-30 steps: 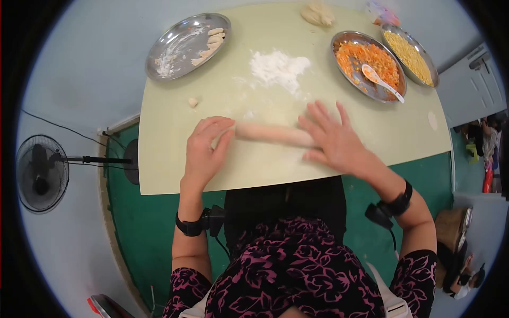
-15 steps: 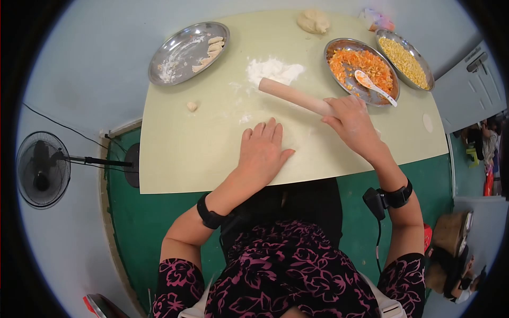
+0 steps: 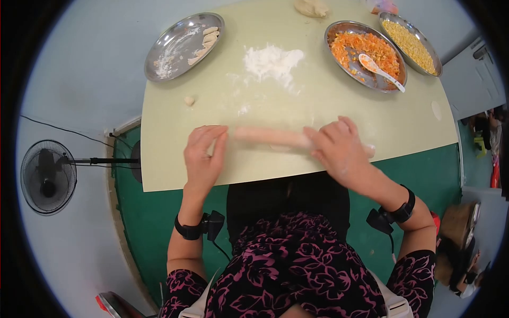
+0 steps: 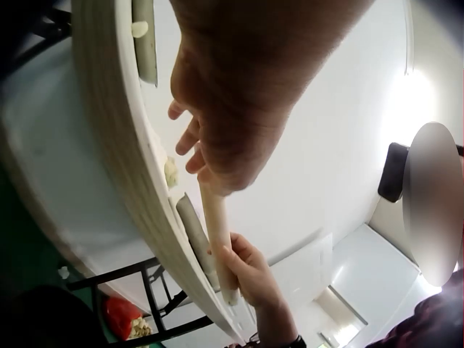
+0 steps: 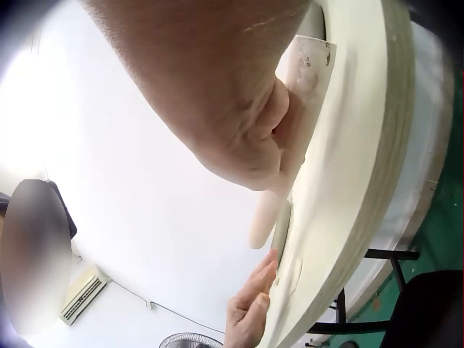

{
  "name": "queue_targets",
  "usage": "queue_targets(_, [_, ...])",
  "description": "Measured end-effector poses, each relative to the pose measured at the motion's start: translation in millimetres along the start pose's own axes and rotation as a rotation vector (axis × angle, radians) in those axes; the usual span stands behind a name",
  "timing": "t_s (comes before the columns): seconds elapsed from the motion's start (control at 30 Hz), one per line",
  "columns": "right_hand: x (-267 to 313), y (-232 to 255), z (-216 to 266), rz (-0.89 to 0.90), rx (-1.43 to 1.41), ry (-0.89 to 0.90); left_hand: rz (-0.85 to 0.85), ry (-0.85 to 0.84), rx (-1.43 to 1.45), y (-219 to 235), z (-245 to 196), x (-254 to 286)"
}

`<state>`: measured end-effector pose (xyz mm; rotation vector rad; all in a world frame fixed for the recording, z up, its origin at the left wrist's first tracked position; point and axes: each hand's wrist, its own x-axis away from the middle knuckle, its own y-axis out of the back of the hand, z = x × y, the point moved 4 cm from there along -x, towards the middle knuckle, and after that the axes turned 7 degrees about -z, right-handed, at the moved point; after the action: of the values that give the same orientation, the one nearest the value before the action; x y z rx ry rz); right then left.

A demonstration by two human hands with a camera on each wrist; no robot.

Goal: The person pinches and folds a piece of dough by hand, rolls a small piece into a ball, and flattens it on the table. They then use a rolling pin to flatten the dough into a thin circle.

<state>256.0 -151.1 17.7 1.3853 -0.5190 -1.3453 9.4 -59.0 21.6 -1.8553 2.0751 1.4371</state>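
Observation:
A pale wooden rolling pin [image 3: 270, 136] lies crosswise over the near part of the table, blurred by motion. My right hand [image 3: 339, 146] grips it toward its right end, fingers curled over the wood; the right wrist view shows the same hold on the pin [image 5: 308, 80]. Just off the pin's left end is my left hand [image 3: 204, 153], its fingers extended and the thumb apart. In the right wrist view that left hand [image 5: 250, 308] has its fingertips by the tabletop. A thin pale piece of dough [image 3: 279, 148] peeks out below the pin, mostly hidden by it.
Loose flour [image 3: 273, 62] lies mid-table, a small dough ball [image 3: 189, 100] to its left. A steel tray [image 3: 177, 58] holds several dumplings. At right are a dish of orange filling [image 3: 371, 47] with a spoon [image 3: 379, 71] and a dish of yellow bits [image 3: 411, 47]. A dough lump [image 3: 312, 7] sits behind.
Half a second ago my right hand held the pin up at an angle while my left lay on mid-table. Now the pin is down near the front, and my left hand has moved left.

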Motion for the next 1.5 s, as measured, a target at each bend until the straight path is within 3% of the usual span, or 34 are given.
queue_targets(0.03, [7.5,-12.3,4.0,0.075,0.04,-0.027,-0.072,0.075,0.035,5.4,2.6,-1.9])
queue_targets(0.13, [-6.2,-16.7,3.2,-0.053,0.231,-0.01,-0.077,0.024,0.001,3.3,-2.6,-6.8])
queue_targets(0.17, [-13.9,-17.3,-6.3,0.012,0.276,-0.043,-0.06,-0.004,0.007,-1.9,-4.5,-6.1])
queue_targets(0.27, [-21.2,-17.5,-14.9,0.085,0.192,-0.023,-0.052,-0.107,-0.002,-12.8,-10.7,-12.0])
queue_targets(0.33, [0.3,-16.8,6.3,0.202,0.054,0.053,-0.07,-0.17,-0.045,-12.4,-12.3,-13.0])
queue_targets(0.37, [4.8,-12.3,14.0,0.238,-0.005,0.055,-0.073,-0.095,-0.01,-10.7,-7.1,-12.9])
queue_targets(0.43, [-4.3,-18.0,3.9,0.17,0.132,0.02,-0.064,0.056,0.064,-9.1,2.6,-9.6])
queue_targets(0.5, [-21.0,-21.2,-18.5,0.092,0.231,-0.021,-0.062,0.021,0.053,-12.0,0.6,-7.8])
queue_targets(0.63, [-21.5,-18.3,-15.3,0.268,0.093,-0.006,-0.078,-0.199,-0.078,-6.9,-11.2,-9.7])
queue_targets(0.7, [-1.9,-14.4,9.3,0.307,-0.006,0.04,-0.087,-0.049,-0.031,0.9,-0.1,-5.9])
queue_targets(0.83, [-22.0,-23.4,-19.7,0.193,0.183,-0.04,-0.067,0.133,0.092,1.2,8.6,-2.7])
queue_targets(0.93, [-23.3,-21.7,-16.2,0.249,0.131,-0.023,-0.07,-0.14,-0.034,-2.1,-9.3,-8.8])
queue_targets(1.0, [-1.9,-14.7,10.0,0.327,0.001,0.073,-0.075,-0.141,-0.058,1.1,-8.0,-7.9])
queue_targets(1.03, [5.4,-14.1,16.1,0.309,0.001,0.094,-0.074,-0.14,-0.065,1.3,-7.3,-7.5])
queue_targets(1.13, [-2.0,-17.4,6.0,0.235,0.098,0.044,-0.058,0.083,0.064,-0.1,4.7,-4.9])
queue_targets(1.27, [-26.6,-18.3,-24.5,-0.006,0.132,0.06,-0.065,-0.03,0.007,-6.9,-12.2,-9.1])
queue_targets(1.37, [-25.8,-22.2,-20.4,0.185,0.042,0.034,0.017,-0.065,-0.022,-10.7,-21.9,-7.1])
queue_targets(1.43, [-26.4,-16.7,-32.5,0.035,0.049,-0.047,0.12,-0.108,0.014,-20.6,-25.1,-4.0])
queue_targets(1.5, [-30.0,-7.3,-44.5,-0.092,0.062,-0.121,0.247,-0.348,-0.018,-42.0,-48.4,0.9])
